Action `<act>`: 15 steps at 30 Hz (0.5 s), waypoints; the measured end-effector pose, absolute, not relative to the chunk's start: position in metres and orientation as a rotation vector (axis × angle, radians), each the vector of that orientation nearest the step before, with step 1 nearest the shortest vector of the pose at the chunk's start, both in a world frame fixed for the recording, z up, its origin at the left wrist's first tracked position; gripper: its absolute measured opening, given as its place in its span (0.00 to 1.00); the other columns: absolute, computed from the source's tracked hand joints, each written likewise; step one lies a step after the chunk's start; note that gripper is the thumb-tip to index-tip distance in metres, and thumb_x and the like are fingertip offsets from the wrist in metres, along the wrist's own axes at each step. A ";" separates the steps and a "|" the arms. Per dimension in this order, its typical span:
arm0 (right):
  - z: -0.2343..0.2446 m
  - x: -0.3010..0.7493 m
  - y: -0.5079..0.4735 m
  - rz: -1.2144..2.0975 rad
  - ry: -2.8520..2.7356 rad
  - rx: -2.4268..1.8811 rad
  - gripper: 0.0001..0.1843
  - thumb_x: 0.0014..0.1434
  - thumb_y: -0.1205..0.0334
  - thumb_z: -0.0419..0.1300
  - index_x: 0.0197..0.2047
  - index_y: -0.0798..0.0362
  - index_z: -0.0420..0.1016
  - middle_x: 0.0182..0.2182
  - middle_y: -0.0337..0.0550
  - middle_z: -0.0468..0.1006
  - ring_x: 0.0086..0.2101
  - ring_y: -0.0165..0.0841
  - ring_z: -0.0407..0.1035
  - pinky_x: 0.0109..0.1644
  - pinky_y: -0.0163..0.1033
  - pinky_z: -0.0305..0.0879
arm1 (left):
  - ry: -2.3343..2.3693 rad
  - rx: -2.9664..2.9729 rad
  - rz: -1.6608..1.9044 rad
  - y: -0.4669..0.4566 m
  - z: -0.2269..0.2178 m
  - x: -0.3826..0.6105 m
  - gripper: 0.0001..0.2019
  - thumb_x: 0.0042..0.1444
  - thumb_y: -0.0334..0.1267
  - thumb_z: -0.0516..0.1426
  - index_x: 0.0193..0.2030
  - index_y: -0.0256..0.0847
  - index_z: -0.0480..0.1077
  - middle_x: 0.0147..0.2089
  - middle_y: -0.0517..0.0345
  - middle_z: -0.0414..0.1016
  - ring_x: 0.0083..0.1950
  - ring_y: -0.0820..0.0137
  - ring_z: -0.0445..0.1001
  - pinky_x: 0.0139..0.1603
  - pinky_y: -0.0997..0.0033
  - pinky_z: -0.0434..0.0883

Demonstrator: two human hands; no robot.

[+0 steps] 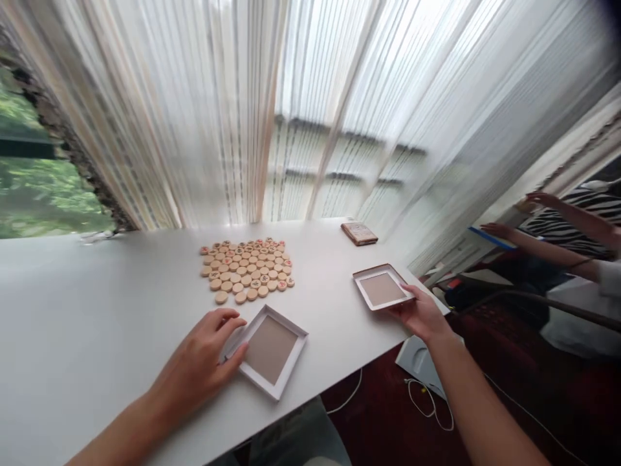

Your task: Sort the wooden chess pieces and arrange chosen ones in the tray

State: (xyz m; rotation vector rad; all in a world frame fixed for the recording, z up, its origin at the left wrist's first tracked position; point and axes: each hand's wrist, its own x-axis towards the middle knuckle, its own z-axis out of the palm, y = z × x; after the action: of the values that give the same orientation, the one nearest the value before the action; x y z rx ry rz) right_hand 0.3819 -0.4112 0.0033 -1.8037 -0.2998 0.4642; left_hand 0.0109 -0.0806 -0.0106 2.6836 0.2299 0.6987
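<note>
While the right hand (pixel 421 317) holds a brown-edged tray (pixel 381 289), the left hand (pixel 209 343) seemingly pinches a white tray (pixel 272 349).

Open box (pixel 272 346) partly hidden behind the left hand (pixel 204 349).

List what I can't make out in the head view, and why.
Head view:
Right hand: some fingers hidden beneath the shallow box it holds.
Box by the left hand: underside turned away from the camera.
Wooden discs: most characters too small to read.
Flat brown object: top markings too small.
Co-worker's white sleeve: cut off by the right edge.
</note>
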 end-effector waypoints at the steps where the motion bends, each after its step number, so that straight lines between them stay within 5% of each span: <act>1: -0.001 0.396 -0.413 0.434 -0.259 -1.840 0.28 0.75 0.48 0.50 0.68 0.57 0.68 0.59 0.60 0.77 0.53 0.49 0.77 0.51 0.57 0.78 | 0.227 2.698 0.700 -0.078 -0.013 0.011 0.13 0.66 0.45 0.59 0.55 0.46 0.76 0.57 0.45 0.76 0.57 0.51 0.78 0.56 0.51 0.79; 3: -0.006 0.423 -0.412 0.363 -0.192 -1.915 0.21 0.72 0.53 0.63 0.63 0.54 0.72 0.58 0.51 0.76 0.52 0.43 0.76 0.54 0.54 0.77 | 0.224 2.715 0.711 -0.075 -0.017 0.011 0.13 0.66 0.46 0.59 0.54 0.47 0.75 0.58 0.46 0.76 0.57 0.51 0.78 0.56 0.51 0.80; 10: 0.004 0.483 -0.410 0.035 -0.240 -2.284 0.19 0.71 0.55 0.63 0.62 0.53 0.73 0.59 0.50 0.76 0.52 0.43 0.76 0.55 0.54 0.77 | 0.255 2.703 0.799 -0.071 -0.023 0.010 0.11 0.68 0.44 0.57 0.54 0.51 0.75 0.58 0.48 0.76 0.57 0.51 0.79 0.57 0.48 0.80; 12: 0.002 0.484 -0.412 -0.102 -0.319 -2.397 0.25 0.70 0.52 0.65 0.65 0.52 0.71 0.63 0.54 0.72 0.58 0.47 0.72 0.60 0.57 0.72 | 0.268 2.694 0.803 -0.071 -0.023 0.010 0.12 0.68 0.44 0.57 0.54 0.51 0.75 0.58 0.48 0.76 0.58 0.51 0.78 0.57 0.48 0.79; 15: -0.009 0.479 -0.411 -0.180 -0.479 -2.531 0.48 0.57 0.38 0.71 0.73 0.51 0.64 0.70 0.59 0.64 0.68 0.58 0.59 0.71 0.59 0.58 | 0.273 2.682 0.769 -0.074 -0.019 0.011 0.11 0.68 0.44 0.57 0.53 0.49 0.76 0.58 0.48 0.76 0.58 0.52 0.78 0.57 0.50 0.79</act>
State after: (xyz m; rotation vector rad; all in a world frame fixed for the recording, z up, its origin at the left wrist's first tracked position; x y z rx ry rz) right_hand 0.4789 -0.4107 -0.0092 -2.5311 -0.4789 -0.1803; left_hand 0.0108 -0.0741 -0.0191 2.6821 0.2732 0.7685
